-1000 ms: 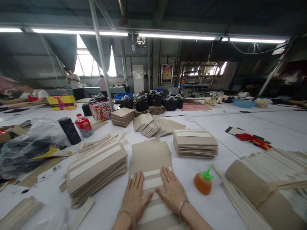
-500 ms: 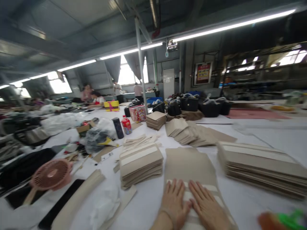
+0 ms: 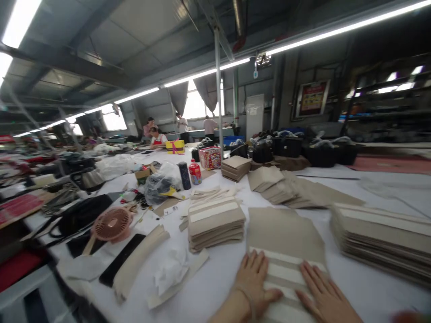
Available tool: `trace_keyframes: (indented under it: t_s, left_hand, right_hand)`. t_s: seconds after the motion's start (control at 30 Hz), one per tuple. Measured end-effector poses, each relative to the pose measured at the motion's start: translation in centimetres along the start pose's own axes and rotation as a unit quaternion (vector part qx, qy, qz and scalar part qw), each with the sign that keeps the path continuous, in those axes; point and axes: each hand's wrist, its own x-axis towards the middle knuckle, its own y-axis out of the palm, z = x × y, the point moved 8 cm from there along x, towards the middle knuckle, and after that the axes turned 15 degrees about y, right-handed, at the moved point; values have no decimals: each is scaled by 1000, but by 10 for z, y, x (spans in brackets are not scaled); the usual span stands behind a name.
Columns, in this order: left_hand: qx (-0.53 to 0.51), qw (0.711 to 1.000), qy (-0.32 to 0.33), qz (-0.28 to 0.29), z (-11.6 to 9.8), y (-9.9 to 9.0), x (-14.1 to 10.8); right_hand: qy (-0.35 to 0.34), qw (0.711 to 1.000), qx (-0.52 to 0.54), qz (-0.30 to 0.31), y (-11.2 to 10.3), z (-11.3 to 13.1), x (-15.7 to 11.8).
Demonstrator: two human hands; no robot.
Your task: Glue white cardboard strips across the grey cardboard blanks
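Note:
A beige panel (image 3: 284,226) with white strips (image 3: 284,272) across it lies flat on the white table. Both palms rest on it, fingers spread. My left hand (image 3: 254,282) presses near its left edge, thumb over a strip. On the right part of the strips lies my right hand (image 3: 325,291), partly cut off by the bottom of the view. Neither hand grips anything. A stack of striped beige panels (image 3: 215,224) stands left of the panel, and a larger stack (image 3: 384,237) sits to its right.
Behind are loose beige pieces (image 3: 286,186), a small stack (image 3: 235,167), a red bottle (image 3: 195,172) and black bags (image 3: 288,146). At left lie a pink fan (image 3: 112,223), a black flat object (image 3: 123,260) and crumpled white material (image 3: 171,269). People work farther back.
The view has swung left, so the scene sits farther right. My hands have moved apart: the right hand is farther from the left, with more of the white strips showing between them.

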Motion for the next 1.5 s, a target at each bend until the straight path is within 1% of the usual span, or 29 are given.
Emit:
trace_keyframes:
  t_s: [0.07,0.1,0.2,0.27,0.37,0.43,0.5,0.67,0.8,0.9,1.0,1.17,1.3,1.4,1.5]
  left_hand:
    - [17,1000,-13,-9,2,-2,-2]
    - [26,999,-18,-14,3,-3,-4]
    - [45,999,-9,-16,1,-5,-17]
    - [50,999,-9,-11,-2,-6,-30]
    - [54,998,-37,-14,-4,-9,-49]
    - [54,997,-54,-19,-5,-9,-53]
    - [46,997,-64,-14,-7,-8,-51]
    - [22,997,-71,22,-21,-2,-43]
    - [17,996,-70,55,-35,10,-49]
    - [18,994,-72,75,-38,20,-54]
    - [23,993,-77,85,-39,25,-55]
    - [51,991,-82,88,-46,19,-49]
    - [66,989,-93,96,-47,12,-48]
    - [36,991,-91,94,-42,7,-47]
    - [-15,991,-111,77,-29,-1,-41]
  right_hand:
    - [76,993,-65,68,-17,13,-3]
    - [103,987,-77,94,-26,17,-6]
    - [137,978,-91,126,-54,21,-20]
    - [150,974,-89,147,-68,17,-38]
    - [167,969,-79,163,-85,15,-62]
    - [176,968,-73,163,-93,18,-69]
    - [186,967,-71,159,-99,20,-68]
    - [195,963,-65,172,-106,23,-69]
    - [196,960,-59,189,-103,22,-78]
    - [200,959,-59,190,-99,21,-81]
    - [201,960,-63,185,-96,21,-81]
    - [207,960,-63,178,-95,25,-82]
    - [215,958,-36,188,-99,27,-86]
    - [242,946,-6,214,-103,26,-83]
    - [261,939,2,223,-107,25,-67]
